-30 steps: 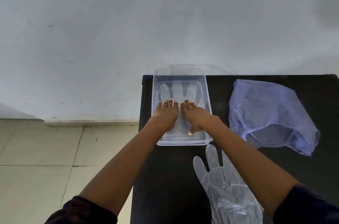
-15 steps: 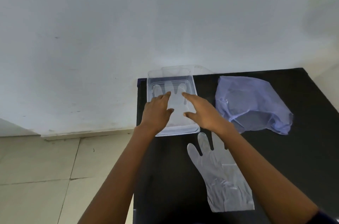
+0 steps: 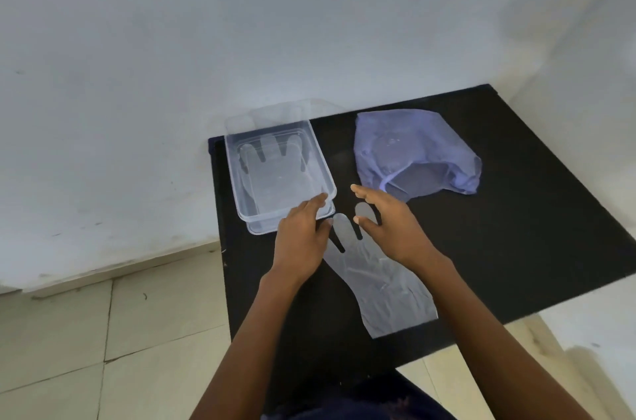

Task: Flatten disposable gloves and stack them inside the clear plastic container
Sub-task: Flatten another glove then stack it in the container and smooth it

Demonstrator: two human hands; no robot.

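A clear plastic container (image 3: 320, 158) stands at the back left of the black table (image 3: 516, 213), with a flattened see-through glove (image 3: 275, 171) lying on its bottom. A second see-through glove (image 3: 385, 285) lies flat on the table in front of it, fingers pointing away from me. My left hand (image 3: 303, 240) hovers open at the container's near right corner, beside the glove's fingers. My right hand (image 3: 392, 223) is open above the glove's fingers, covering some of them. Neither hand holds anything.
A crumpled pale purple plastic bag (image 3: 416, 154) lies at the back right of the table. A white wall runs behind the table, and a tiled floor (image 3: 103, 333) lies to the left and in front.
Both hands have left the inside of the container and drawn back towards me, over the fingers of the glove on the table. The camera has swung left and down.
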